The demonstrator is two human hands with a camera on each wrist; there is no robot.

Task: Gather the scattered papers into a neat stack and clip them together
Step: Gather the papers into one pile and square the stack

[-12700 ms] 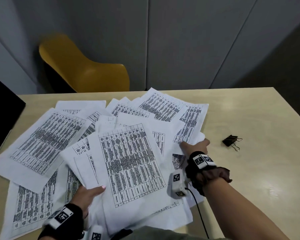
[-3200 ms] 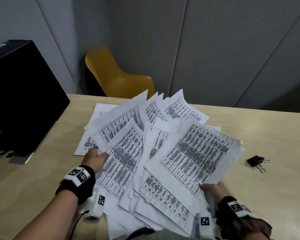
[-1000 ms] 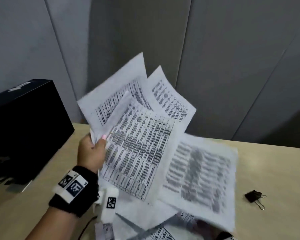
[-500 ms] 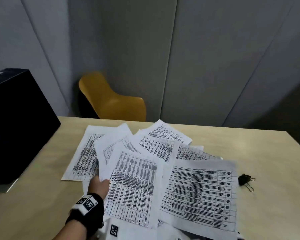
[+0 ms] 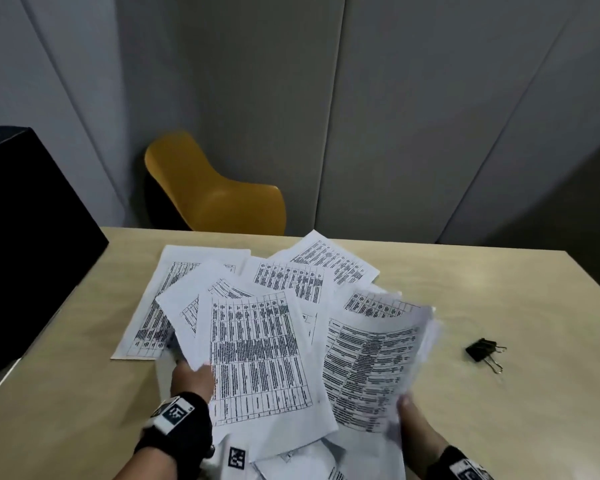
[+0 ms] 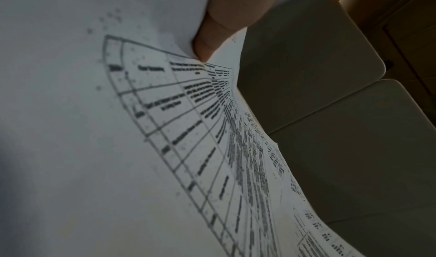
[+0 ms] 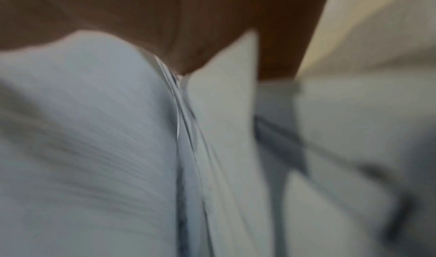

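On the desk (image 5: 499, 292): printed papers (image 5: 288, 278), several sheets, fanned and overlapping, edges not squared. Left hand (image 5: 191, 377): fingers pinching the near edges of a loose fan of sheets. Right hand (image 5: 409, 415): fingers closed on a thicker, curling bundle (image 5: 371, 368) raised off the surface. Binder clip (image 5: 482, 350): untouched, lying well apart to the right. Status, as judged: gathering partly done; merging, squaring and clipping are outstanding.

The head camera looks down over the table (image 5: 499, 289); both wrist cameras sit close against the same papers (image 5: 257, 348).
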